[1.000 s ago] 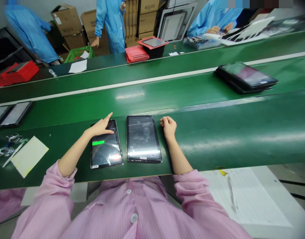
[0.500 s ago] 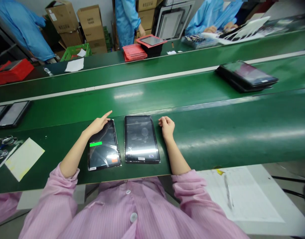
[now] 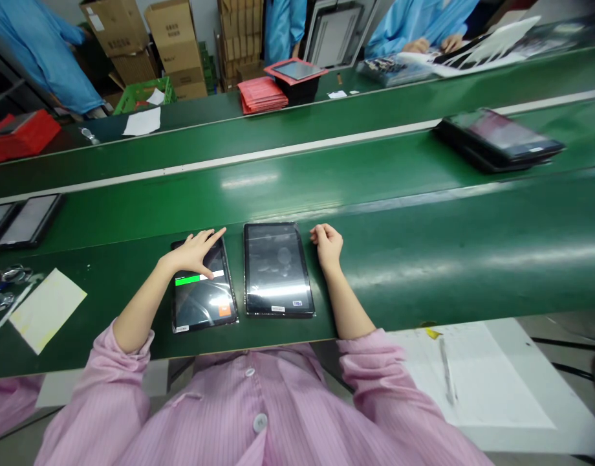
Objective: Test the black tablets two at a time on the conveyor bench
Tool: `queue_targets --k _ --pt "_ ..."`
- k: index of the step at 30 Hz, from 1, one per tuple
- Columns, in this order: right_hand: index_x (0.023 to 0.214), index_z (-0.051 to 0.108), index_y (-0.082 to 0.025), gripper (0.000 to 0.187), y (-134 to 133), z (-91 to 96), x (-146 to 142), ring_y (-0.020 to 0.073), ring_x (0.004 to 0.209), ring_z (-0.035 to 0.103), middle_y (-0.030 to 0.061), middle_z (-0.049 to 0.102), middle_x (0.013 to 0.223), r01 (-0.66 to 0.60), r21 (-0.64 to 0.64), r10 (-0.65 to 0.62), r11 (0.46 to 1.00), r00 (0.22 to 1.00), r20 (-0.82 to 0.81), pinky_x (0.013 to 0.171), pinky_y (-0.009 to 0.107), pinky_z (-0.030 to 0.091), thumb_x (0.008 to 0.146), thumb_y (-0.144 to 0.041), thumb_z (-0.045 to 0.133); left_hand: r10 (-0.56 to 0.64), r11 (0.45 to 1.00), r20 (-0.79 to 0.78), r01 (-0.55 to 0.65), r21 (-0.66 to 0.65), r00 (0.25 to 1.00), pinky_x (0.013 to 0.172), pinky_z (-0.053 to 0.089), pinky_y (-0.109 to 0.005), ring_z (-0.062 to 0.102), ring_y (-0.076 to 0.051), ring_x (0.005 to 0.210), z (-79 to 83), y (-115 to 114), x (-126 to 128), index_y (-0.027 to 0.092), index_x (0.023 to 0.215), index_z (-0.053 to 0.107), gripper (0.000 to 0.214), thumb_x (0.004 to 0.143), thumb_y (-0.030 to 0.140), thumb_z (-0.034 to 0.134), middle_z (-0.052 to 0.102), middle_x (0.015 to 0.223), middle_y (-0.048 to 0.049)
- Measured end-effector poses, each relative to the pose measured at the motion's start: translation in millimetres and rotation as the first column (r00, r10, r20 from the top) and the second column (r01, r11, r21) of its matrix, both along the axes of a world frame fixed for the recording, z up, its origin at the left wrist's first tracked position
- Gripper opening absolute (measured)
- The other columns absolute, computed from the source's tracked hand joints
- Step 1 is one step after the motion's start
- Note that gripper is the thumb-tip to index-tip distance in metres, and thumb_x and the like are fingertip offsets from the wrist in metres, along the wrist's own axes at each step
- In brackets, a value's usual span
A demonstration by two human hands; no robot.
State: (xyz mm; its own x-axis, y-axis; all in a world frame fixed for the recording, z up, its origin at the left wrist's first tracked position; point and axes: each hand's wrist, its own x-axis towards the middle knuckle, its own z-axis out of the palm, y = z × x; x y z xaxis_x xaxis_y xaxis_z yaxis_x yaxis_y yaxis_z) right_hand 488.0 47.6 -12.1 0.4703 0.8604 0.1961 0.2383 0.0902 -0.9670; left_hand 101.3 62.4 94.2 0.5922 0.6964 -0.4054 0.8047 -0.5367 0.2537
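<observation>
Over the upper part of the left tablet (image 3: pixel 200 304) is my left hand (image 3: pixel 196 251), fingers spread and holding nothing. Whether a fingertip touches the glass I cannot tell. That tablet's screen is lit, with a green bar, a white patch beside it and an orange square near the bottom. A second tablet (image 3: pixel 277 272) lies to its right, dark, with small labels along its lower edge; it looks thicker and may be a stack. Just right of its upper corner rests my right hand (image 3: pixel 327 244), its fingers curled closed. What they hold, if anything, is hidden.
More tablets lie on the green bench: a stack (image 3: pixel 501 139) at right and a pair (image 3: pixel 28 221) at left. A yellowish sheet (image 3: pixel 49 310) is near the left. Across the bench stand red sleeves (image 3: pixel 262 96); people in blue work there. A white side table (image 3: pixel 501 382) is lower right.
My left hand has spread its fingers and lowered its thumb over the left tablet. A white patch now shows beside the green bar, and the orange square is brighter. My right hand stays put.
</observation>
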Motion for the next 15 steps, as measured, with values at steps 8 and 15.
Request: queue_targets --k 8,15 --pt "0.065 0.060 -0.022 0.031 0 1.4 -2 0.0148 0.052 0.049 -0.0022 0.054 0.054 -0.006 0.002 0.006 1.000 1.000 0.021 0.055 0.028 0.038 0.085 -0.044 0.053 -0.038 0.998 -0.025 0.036 -0.060 0.999 0.112 0.018 -0.072 0.007 -0.044 0.152 0.4 8 7 0.041 0.144 0.044 0.074 0.078 0.042 0.078 0.014 0.165 -0.0139" --pt "0.065 0.061 -0.022 0.031 0 1.2 -1 0.0146 0.052 0.049 -0.0019 0.055 0.054 -0.007 -0.002 0.007 1.000 1.000 0.018 0.055 0.028 0.037 0.085 -0.045 0.053 -0.083 0.995 0.027 0.084 -0.049 0.996 0.114 0.022 -0.064 0.014 -0.042 0.150 0.9 12 10 0.037 0.131 0.058 0.058 0.078 0.037 0.080 0.023 0.160 -0.0121"
